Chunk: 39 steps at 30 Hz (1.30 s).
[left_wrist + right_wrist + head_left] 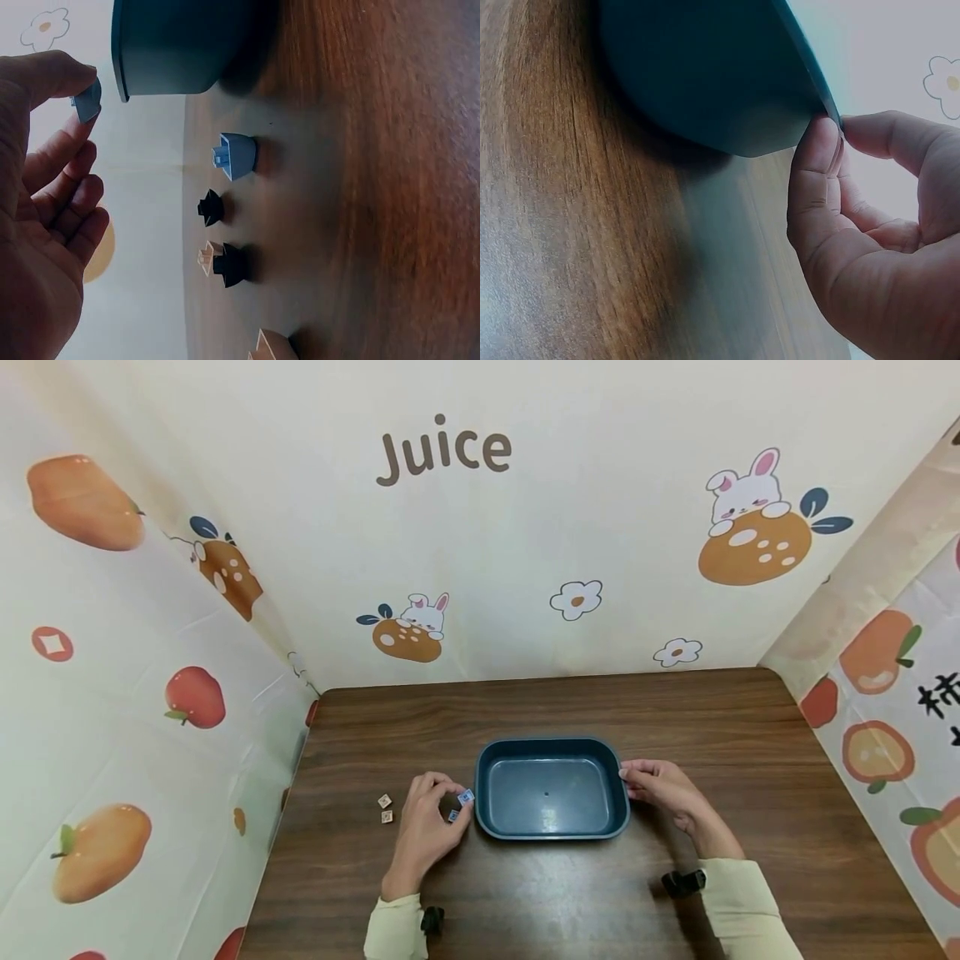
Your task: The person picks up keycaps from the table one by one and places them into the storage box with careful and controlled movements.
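Note:
My left hand [429, 828] pinches a blue keycap [88, 100] between thumb and index finger, just off the left wall of a dark teal tray [489, 827]. Beneath that hand a second blue keycap [238, 156] lies on the table, stem showing. Two black keycaps [211, 208] rest farther along in the left wrist view; the hand hides them from the head view. Left of the hand are two beige keycaps [385, 801]. Over at the tray's right side, my right hand [666, 789] grips the rim between thumb and fingers. The tray's inside holds nothing visible.
The wooden table [555, 893] runs back to a wall covered with printed cloth [525, 543]. More printed cloth hangs along the left and right sides. A black wrist camera [683, 883] sits at the right sleeve.

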{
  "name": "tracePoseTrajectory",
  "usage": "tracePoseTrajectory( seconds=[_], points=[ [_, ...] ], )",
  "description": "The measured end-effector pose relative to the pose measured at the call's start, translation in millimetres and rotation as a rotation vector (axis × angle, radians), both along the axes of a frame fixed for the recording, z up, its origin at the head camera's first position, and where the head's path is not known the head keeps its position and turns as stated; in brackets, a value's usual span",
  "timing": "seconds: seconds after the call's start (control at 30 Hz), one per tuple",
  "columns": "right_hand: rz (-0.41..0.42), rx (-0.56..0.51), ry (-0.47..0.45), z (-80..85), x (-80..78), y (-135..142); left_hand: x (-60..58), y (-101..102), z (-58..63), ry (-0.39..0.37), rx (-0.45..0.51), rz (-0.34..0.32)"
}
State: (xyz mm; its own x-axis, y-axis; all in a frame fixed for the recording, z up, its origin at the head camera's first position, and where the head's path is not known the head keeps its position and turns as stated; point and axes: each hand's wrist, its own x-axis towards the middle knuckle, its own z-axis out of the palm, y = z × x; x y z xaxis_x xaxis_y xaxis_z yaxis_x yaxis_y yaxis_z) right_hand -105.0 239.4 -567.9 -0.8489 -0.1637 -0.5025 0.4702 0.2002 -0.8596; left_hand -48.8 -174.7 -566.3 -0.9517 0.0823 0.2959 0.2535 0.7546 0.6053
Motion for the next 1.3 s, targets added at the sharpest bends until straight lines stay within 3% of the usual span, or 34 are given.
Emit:
tracePoseTrajectory(
  seconds=[0.17, 0.43, 1.3],
  points=[
    [0.012, 0.006, -0.001, -2.9, 1.5, -1, -5.4, 3, 2.2, 0.016, -0.003, -0.009],
    [0.016, -0.014, -0.001, -10.5, 7.5, 2, -4.7, 12, 3.5, -0.045, 0.012, -0.026],
    [0.001, -0.019, -0.001, -5.3, 2.7, 2, -24.5, 18, -2.7, -0.028, 0.007, -0.054]
  ],
)
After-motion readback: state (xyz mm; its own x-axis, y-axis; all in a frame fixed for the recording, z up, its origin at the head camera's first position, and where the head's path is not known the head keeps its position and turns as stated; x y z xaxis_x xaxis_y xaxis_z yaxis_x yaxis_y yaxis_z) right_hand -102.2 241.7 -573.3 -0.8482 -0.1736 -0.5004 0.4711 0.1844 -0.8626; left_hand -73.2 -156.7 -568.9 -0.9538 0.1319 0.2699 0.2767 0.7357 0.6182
